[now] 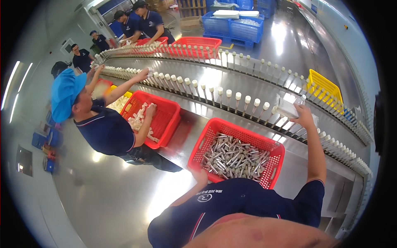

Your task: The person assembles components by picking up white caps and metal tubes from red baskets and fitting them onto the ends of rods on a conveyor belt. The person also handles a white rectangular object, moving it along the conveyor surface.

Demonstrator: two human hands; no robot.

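Steel is running everywhere around you: a long curved conveyor (248, 89) of upright white-capped pegs is sweeping from upper left to right, with a shiny floor below it. You are reaching your right hand (304, 117) up and forward to the peg line, fingers curled around a small clear tube (288, 108) that is lying roughly crosswise, its long axis running left to right just above the pegs. Your left hand (201, 175) is resting at the near rim of the red basket (198, 151) in front of you; whether its fingers are spread or closed you cannot tell from here. That basket is holding a heap of silvery tubes (233, 159) lying every which way, just ahead of your left hand and well below your right, so the left is the nearer one to the heap. To your left a co-worker in a blue cap (66, 91) is working over another red basket (163, 120) of white pieces. Farther off, blue crates (237, 25) are stacked at the top, and a yellow basket (324, 87) is sitting beyond the belt at right.
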